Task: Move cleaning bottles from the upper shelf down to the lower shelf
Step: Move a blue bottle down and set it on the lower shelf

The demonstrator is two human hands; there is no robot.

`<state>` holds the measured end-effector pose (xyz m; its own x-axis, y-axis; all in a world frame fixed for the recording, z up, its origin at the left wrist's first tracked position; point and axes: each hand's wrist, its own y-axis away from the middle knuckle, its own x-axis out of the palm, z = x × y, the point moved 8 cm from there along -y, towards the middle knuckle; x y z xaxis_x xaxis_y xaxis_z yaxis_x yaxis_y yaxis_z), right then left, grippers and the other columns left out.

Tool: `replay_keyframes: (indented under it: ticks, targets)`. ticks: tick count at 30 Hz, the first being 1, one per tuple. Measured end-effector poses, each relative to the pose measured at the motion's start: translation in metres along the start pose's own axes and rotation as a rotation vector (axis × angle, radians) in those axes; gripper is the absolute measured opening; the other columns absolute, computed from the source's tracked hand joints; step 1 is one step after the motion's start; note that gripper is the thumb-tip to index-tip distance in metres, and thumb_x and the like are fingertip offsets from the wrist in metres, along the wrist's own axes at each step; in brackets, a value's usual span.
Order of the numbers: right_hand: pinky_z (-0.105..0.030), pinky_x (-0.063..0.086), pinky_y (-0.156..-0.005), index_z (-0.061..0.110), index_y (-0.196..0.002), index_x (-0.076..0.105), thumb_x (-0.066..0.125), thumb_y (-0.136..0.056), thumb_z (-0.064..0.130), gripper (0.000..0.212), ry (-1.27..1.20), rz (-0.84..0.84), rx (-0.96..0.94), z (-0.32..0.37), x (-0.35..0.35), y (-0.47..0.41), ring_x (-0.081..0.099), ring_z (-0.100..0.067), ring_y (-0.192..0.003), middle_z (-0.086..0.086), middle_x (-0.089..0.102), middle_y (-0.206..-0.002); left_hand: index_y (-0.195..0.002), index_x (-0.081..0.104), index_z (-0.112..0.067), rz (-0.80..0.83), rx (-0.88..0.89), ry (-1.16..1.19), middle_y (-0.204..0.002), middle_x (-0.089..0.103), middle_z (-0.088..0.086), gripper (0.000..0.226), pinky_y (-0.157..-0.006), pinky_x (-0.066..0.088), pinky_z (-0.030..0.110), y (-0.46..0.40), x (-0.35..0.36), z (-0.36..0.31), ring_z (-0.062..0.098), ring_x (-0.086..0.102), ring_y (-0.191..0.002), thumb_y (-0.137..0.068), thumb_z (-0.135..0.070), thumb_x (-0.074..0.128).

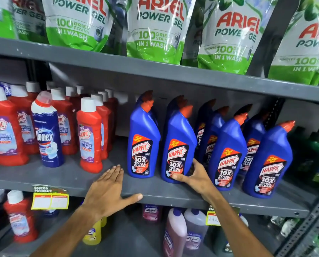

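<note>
Right hand [193, 178] grasping base of blue bottle [179, 145], upright on upper shelf [155, 190]. Left hand [108, 191] released, flat on shelf edge. Lower shelf [129, 238] below.

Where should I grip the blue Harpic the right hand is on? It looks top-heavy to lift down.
Grip the blue Harpic around its broad lower body, from the front right, as the right hand does. The neck is thin and angled, and a neighbouring bottle crowds its left side.
</note>
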<state>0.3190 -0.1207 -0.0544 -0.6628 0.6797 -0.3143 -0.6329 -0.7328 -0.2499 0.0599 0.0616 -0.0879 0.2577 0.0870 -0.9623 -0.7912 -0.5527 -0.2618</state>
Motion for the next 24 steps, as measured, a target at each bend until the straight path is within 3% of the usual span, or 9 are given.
replay_keyframes:
  ticks: [4,8,11,13,16,21,24]
  targets:
    - [-0.024,0.062,-0.095,0.021,-0.134,0.06,0.105,-0.061,0.023,0.086,0.042,-0.033,0.012,0.002,-0.002,0.004,0.075,-0.001,-0.107,0.009,0.08,-0.116,-0.168,0.012,-0.006,0.028,-0.009,0.011,-0.178,0.012,0.011,0.147,-0.129,0.005,0.032,0.001,-0.004,-0.001,0.02,0.012,-0.164,-0.065,-0.11,-0.003]
    - [-0.008,0.052,-0.096,0.023,-0.145,0.049,0.102,-0.064,0.037,0.098,0.174,-0.199,-0.106,0.018,-0.006,0.035,0.064,0.009,-0.117,0.016,0.067,-0.13,-0.166,0.014,-0.002,-0.064,0.023,0.027,-0.177,0.01,0.015,0.137,-0.132,0.004,0.035,0.014,-0.013,-0.01,0.023,0.01,-0.165,-0.076,-0.104,0.005]
    - [-0.009,0.049,-0.097,0.031,-0.136,0.056,0.092,-0.079,0.047,0.07,0.231,-0.476,-0.267,0.022,-0.013,0.084,0.062,0.006,-0.119,0.023,0.063,-0.125,-0.166,0.011,0.001,-0.251,0.172,0.043,-0.177,0.006,0.02,0.119,-0.134,0.008,0.044,0.045,-0.007,-0.029,0.03,0.006,-0.165,-0.092,-0.09,0.035]
    - [-0.012,0.047,-0.095,0.027,-0.125,0.063,0.08,-0.092,0.047,0.042,0.309,-0.605,-0.403,0.018,-0.01,0.119,0.06,0.002,-0.115,0.02,0.061,-0.119,-0.166,0.01,0.001,-0.276,0.291,0.075,-0.178,0.005,0.02,0.116,-0.134,0.007,0.047,0.074,0.022,-0.046,0.035,0.008,-0.165,-0.093,-0.081,0.048]
    - [-0.019,0.045,-0.093,0.024,-0.111,0.067,0.074,-0.098,0.033,0.017,0.376,-0.574,-0.536,-0.012,0.012,0.158,0.058,0.0,-0.106,0.017,0.062,-0.109,-0.165,0.015,0.003,-0.19,0.368,0.098,-0.177,0.01,0.021,0.112,-0.131,0.015,0.05,0.12,0.085,-0.059,0.038,0.014,-0.163,-0.093,-0.075,0.053]
    - [-0.032,0.049,-0.1,0.024,-0.118,0.063,0.074,-0.093,0.019,0.028,0.37,-0.449,-0.24,-0.1,0.04,0.186,0.059,-0.005,-0.114,0.013,0.059,-0.119,-0.162,0.025,0.006,0.034,0.299,0.119,-0.174,0.018,0.023,0.107,-0.123,0.028,0.053,0.158,0.173,-0.044,0.038,0.022,-0.161,-0.095,-0.073,0.053]
    - [-0.019,0.046,-0.101,0.033,-0.127,0.054,0.08,-0.092,0.016,0.047,0.267,-0.459,-0.071,-0.143,0.05,0.194,0.057,-0.001,-0.115,0.001,0.059,-0.123,-0.163,0.021,0.004,0.077,0.299,0.135,-0.175,0.016,0.022,0.107,-0.127,0.023,0.051,0.154,0.212,-0.036,0.035,0.017,-0.163,-0.096,-0.074,0.049]
